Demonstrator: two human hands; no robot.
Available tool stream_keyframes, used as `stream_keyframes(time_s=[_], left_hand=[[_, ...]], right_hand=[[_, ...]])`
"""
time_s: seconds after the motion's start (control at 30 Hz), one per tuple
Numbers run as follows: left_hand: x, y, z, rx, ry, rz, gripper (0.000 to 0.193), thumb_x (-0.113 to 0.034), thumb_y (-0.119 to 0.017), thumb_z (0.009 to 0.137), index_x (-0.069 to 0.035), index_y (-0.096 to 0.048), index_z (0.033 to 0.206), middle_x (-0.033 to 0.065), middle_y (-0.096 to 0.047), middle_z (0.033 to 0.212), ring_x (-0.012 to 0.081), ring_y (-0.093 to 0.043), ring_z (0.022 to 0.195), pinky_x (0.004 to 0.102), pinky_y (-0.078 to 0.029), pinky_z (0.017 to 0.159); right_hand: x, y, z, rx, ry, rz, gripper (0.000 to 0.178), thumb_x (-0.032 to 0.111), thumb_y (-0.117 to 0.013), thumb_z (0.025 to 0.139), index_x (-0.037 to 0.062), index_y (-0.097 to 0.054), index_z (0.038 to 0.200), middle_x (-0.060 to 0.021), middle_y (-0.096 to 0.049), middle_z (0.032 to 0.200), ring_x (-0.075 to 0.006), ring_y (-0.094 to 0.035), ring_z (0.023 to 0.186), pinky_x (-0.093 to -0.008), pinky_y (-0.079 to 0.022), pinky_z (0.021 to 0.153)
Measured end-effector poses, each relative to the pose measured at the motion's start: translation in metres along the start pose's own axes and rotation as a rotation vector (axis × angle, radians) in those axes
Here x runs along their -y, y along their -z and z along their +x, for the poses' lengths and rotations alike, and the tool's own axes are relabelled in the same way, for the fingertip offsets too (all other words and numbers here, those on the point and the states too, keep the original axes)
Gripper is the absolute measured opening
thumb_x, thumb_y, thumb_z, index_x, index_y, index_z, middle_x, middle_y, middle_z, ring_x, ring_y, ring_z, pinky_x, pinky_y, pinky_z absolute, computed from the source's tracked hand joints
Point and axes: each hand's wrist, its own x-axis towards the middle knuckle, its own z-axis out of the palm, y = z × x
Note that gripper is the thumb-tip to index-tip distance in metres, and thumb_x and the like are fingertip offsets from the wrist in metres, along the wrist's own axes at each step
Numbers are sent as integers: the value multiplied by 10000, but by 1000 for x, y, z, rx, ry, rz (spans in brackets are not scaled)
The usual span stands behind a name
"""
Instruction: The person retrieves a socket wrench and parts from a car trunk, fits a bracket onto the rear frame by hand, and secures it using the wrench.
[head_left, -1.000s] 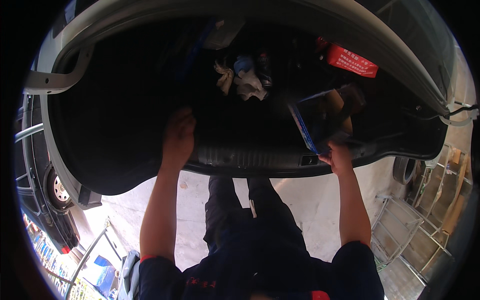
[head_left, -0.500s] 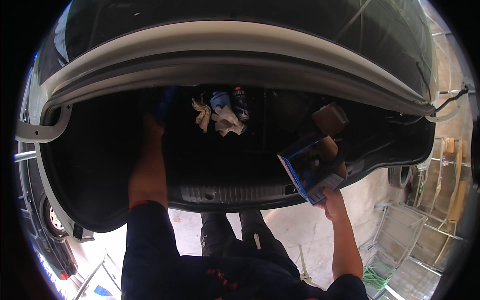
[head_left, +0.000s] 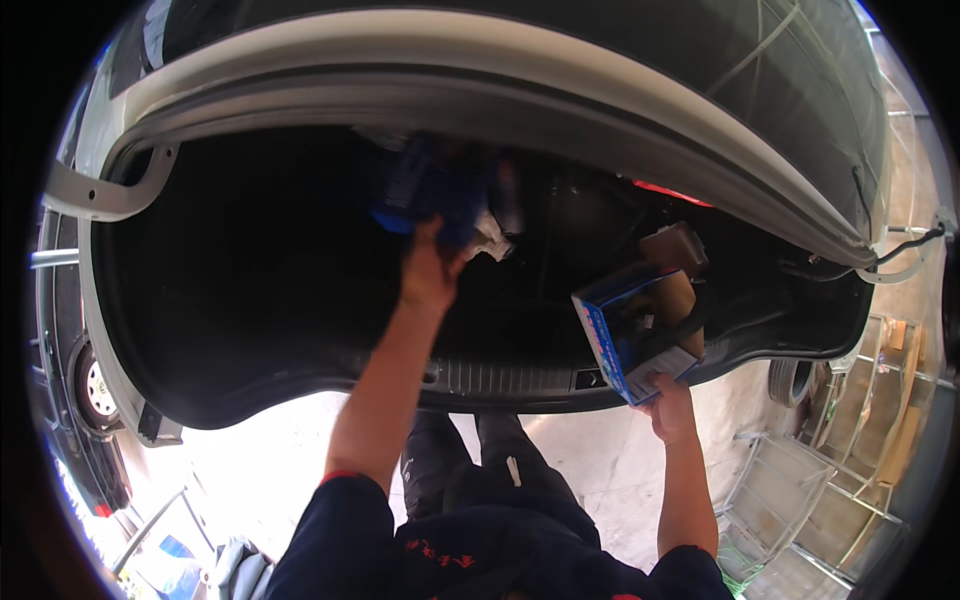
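My left hand (head_left: 430, 275) is closed on a blue box (head_left: 405, 190), smeared by motion, inside the dark car trunk (head_left: 270, 290). A crumpled white cloth (head_left: 490, 235) shows just beside that box, with a dark can (head_left: 507, 190) behind it, partly blurred. At the right, my right hand (head_left: 667, 407) grips the lower edge of an open cardboard box (head_left: 600, 340) with blue printed sides. Its brown inside faces up, and something dark with a small pale spot lies within; I cannot make out what. A brownish flat case (head_left: 675, 250) sits in the trunk just beyond.
The ribbed trunk sill (head_left: 500, 377) runs in front of me. A pale hinge arm (head_left: 100, 195) stands at the left and the trunk lid (head_left: 480, 45) hangs over the far side. On the floor to the right are a tire (head_left: 790, 383) and a metal frame rack (head_left: 785, 490).
My left hand has swung right with the blue box, from the trunk's left side to over the cloths and can, covering much of them. My right hand still holds the open box.
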Motion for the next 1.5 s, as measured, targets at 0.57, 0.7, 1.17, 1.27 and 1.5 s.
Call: stream_keyframes(time_s=[0.57, 0.7, 1.17, 1.27, 1.5], left_hand=[[95, 22, -93, 134, 334, 135, 466, -331, -701, 991, -73, -587, 1362, 44, -648, 1187, 161, -668, 1011, 367, -580, 938], [65, 31, -76, 77, 239, 132, 522, -353, -636, 1023, -14, -544, 1408, 94, -646, 1215, 189, -669, 1046, 358, -573, 942], [11, 44, -77, -26, 62, 204, 567, -442, -664, 1020, -66, -515, 1418, 97, -651, 1282, 216, -643, 1168, 375, -538, 990], [28, 43, -90, -15, 186, 171, 459, -370, -682, 995, -97, -593, 1354, 42, -669, 1212, 166, -655, 1043, 364, -558, 906], [48, 32, -102, 76, 235, 307, 342, -341, -682, 983, -87, -651, 1212, 8, -633, 979, 133, -605, 862, 307, -521, 770]], right_hand=[[-10, 46, -16, -107, 54, 17, 268, 202, -533, 1024, 33, -627, 1208, -94, -753, 1050, -203, -772, 852, -329, -663, 606], [-12, 38, -18, -53, 86, 21, 289, 206, -558, 1016, 16, -626, 1222, -97, -747, 1041, -196, -767, 833, -326, -663, 607], [-10, -6, -24, -44, 31, -43, 344, 215, -618, 989, 5, -628, 1261, -84, -735, 1057, -188, -748, 860, -342, -655, 661], [-4, -15, -27, -54, 46, -93, 367, 252, -604, 979, 9, -622, 1253, -87, -719, 1073, -201, -737, 900, -364, -633, 647], [-8, -14, -25, -50, 39, -33, 334, 256, -616, 990, 24, -636, 1230, -83, -740, 1010, -188, -743, 792, -339, -644, 657]])
